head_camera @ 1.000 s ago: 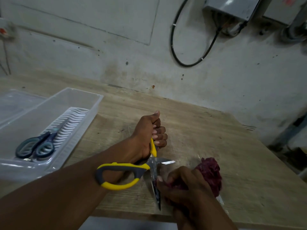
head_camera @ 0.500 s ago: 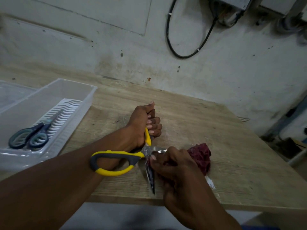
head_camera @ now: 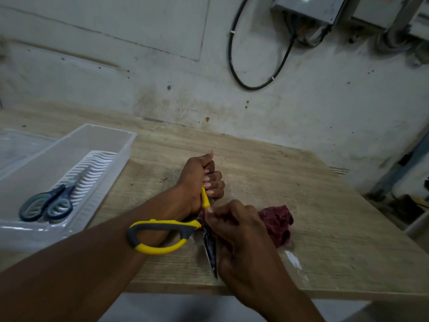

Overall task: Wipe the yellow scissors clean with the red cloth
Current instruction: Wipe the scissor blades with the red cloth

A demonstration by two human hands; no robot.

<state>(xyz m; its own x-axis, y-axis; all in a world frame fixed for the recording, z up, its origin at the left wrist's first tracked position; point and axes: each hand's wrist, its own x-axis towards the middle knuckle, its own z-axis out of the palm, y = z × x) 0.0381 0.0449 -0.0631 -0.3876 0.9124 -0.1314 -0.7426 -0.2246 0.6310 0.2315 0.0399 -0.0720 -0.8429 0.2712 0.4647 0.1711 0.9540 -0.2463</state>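
The yellow scissors (head_camera: pixel 160 235) have yellow and grey handles and stand spread open above the wooden table (head_camera: pixel 325 228). My left hand (head_camera: pixel 199 180) is closed around the far handle. One dark blade points down toward the table's front edge. My right hand (head_camera: pixel 236 233) presses the red cloth (head_camera: pixel 277 223) against the scissors near the pivot, right beside that blade. The other blade is hidden under my right hand and the cloth. The bunched rest of the cloth hangs out to the right of my hand.
A clear plastic bin (head_camera: pixel 111 140) sits at the left with a white ribbed rack and blue scissors (head_camera: pixel 50 202) inside. A grey wall with a black cable (head_camera: pixel 255 73) stands behind the table. The table's front edge runs just below my hands.
My right hand and the cloth have slid up the blades to the pivot, covering the short blade that showed before. My left hand keeps its grip on the handle.
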